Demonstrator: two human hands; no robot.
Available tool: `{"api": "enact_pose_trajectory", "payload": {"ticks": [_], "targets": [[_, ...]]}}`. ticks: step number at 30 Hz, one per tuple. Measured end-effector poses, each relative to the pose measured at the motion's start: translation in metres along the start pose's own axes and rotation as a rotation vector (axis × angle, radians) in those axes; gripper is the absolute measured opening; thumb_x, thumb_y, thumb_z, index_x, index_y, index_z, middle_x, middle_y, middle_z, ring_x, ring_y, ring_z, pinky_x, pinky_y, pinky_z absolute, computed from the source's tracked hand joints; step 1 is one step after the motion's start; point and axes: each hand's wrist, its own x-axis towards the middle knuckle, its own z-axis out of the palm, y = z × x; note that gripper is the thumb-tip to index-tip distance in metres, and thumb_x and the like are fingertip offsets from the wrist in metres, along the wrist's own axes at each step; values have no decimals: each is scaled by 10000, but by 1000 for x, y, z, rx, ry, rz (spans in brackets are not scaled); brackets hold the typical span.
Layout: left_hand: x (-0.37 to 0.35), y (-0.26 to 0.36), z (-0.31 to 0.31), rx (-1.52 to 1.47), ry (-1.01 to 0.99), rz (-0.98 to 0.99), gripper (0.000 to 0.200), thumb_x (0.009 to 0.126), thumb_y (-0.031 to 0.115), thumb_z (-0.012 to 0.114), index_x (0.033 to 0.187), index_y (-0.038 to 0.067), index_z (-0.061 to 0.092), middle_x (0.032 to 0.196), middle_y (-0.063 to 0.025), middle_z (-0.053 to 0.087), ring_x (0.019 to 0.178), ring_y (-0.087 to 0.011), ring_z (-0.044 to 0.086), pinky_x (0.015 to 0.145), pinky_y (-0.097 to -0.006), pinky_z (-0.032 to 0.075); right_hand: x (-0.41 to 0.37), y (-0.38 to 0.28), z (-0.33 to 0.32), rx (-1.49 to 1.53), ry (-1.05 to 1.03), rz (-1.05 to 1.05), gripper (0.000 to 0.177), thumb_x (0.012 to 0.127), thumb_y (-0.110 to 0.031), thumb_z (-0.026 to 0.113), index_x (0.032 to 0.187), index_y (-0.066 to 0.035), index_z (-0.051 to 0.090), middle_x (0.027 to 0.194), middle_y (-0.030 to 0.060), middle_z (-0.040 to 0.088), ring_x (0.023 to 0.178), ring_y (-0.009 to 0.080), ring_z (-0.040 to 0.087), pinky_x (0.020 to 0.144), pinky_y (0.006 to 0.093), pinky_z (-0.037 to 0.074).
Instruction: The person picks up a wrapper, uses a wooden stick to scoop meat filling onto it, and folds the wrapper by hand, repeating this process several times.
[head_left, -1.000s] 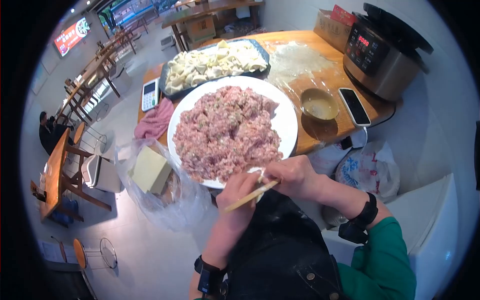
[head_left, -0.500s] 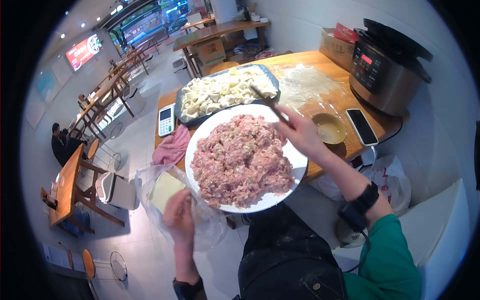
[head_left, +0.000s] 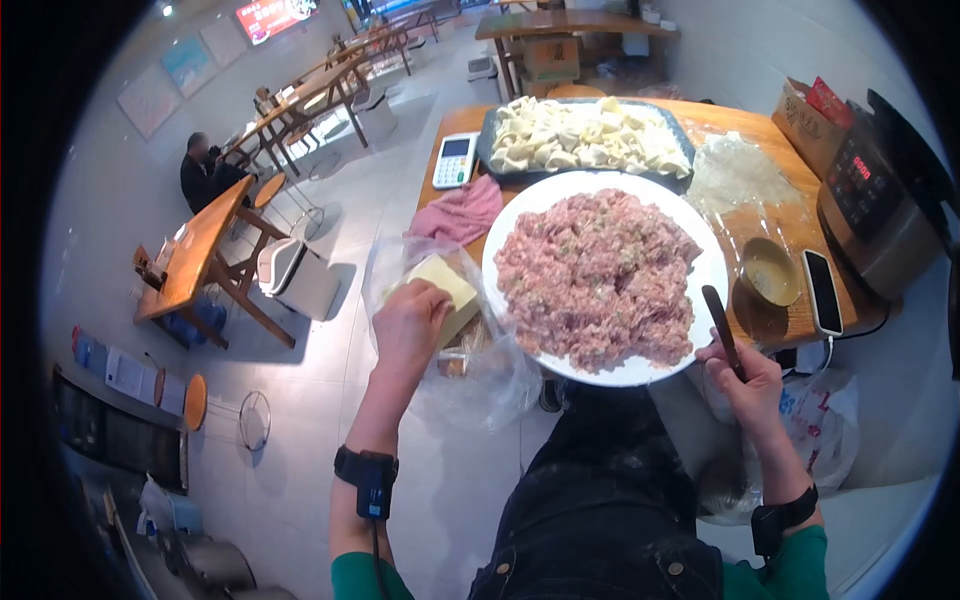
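Observation:
My left hand (head_left: 412,315) rests against a stack of pale dough wrappers (head_left: 445,280) in a clear plastic bag (head_left: 480,385); its fingers are pinched at the stack's upper face, and whether a wrapper is between them is hidden. In my right hand (head_left: 748,388), by the lower right rim of the plate, is a dark flat stick (head_left: 722,328), pointing up and away. A big white plate (head_left: 715,270) sits between my hands, heaped with pink minced meat (head_left: 600,280) flecked with green. Behind it, a dark tray (head_left: 487,150) is piled with folded filled dumplings (head_left: 590,138).
Left of the plate are a pink cloth (head_left: 457,210) and a card terminal (head_left: 455,160). To the right stand a small bowl (head_left: 770,272), a phone (head_left: 823,290) on a cable, and an electric cooker (head_left: 880,195). Flour (head_left: 745,170) dusts the wooden table. A person (head_left: 205,175) sits far left.
My right hand has come down from above the plate to its lower right rim, still holding the stick. The left hand has moved onto the wrapper stack. The view has swung left.

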Motion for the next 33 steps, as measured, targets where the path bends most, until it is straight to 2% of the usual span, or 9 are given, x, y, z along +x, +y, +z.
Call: {"api": "enact_pose_trajectory", "payload": {"ticks": [7,10,13,15,20,22,28,31,33], "targets": [[10,3,6,170,-17,88,36,728,64,621,758,83,612,752,-52,588,708,-234,594,599,-322,466,2,3,17,3,-61,-17,353,822,-37,602,1172,-8,562,897,10,650,759,34,544,685,179,446],[13,-26,10,14,-109,-179,51,797,78,569,835,95,599,843,-66,613,762,-213,608,613,-325,464,2,-3,21,74,-109,-36,359,830,-62,603,1183,-12,556,902,12,652,763,39,548,694,188,451],[10,-76,21,-513,177,-463,101,859,140,519,912,72,571,916,-53,617,821,-185,612,650,-324,489,1,-6,20,30,-115,6,308,849,-86,588,1146,-5,580,842,-9,639,717,29,531,655,188,449],[16,-83,2,-1542,282,-747,206,900,171,450,1052,57,530,1046,-66,598,942,-195,597,744,-323,503,4,0,19,35,-76,5,241,863,-99,572,1082,-9,619,713,-41,582,624,17,482,565,183,411],[10,-63,-24,-1941,444,-864,302,920,161,377,1140,-18,481,1145,-139,555,1062,-231,553,898,-374,476,8,2,29,142,-62,67,183,869,-96,561,1011,-27,654,590,-70,464,534,6,394,477,165,300],[1,-36,-31,-2214,329,-697,335,935,195,389,1194,-8,453,1189,-148,533,1078,-244,544,899,-394,476,9,3,29,123,-117,15,194,876,-83,544,1032,-20,642,641,-52,531,542,4,404,484,162,325],[-43,71,-18,-2377,-66,-820,399,954,285,394,1266,36,413,1236,-134,508,1130,-246,508,959,-411,420,11,-34,55,113,-305,-209,362,871,-13,490,1233,-7,496,1017,26,641,617,56,496,599,175,451],[-74,123,1,-2670,-349,-928,385,960,277,378,1269,49,408,1234,-128,510,1149,-246,493,990,-420,385,11,-47,77,62,-468,-514,395,817,-8,552,1206,-70,527,983,153,630,758,194,637,668,294,495],[-91,131,10,-2598,-382,-1013,385,960,273,380,1270,46,404,1235,-129,509,1152,-245,490,997,-426,376,5,-33,89,-66,-399,-614,386,812,-64,588,1193,-100,538,929,115,642,743,247,640,632,319,506]]}}
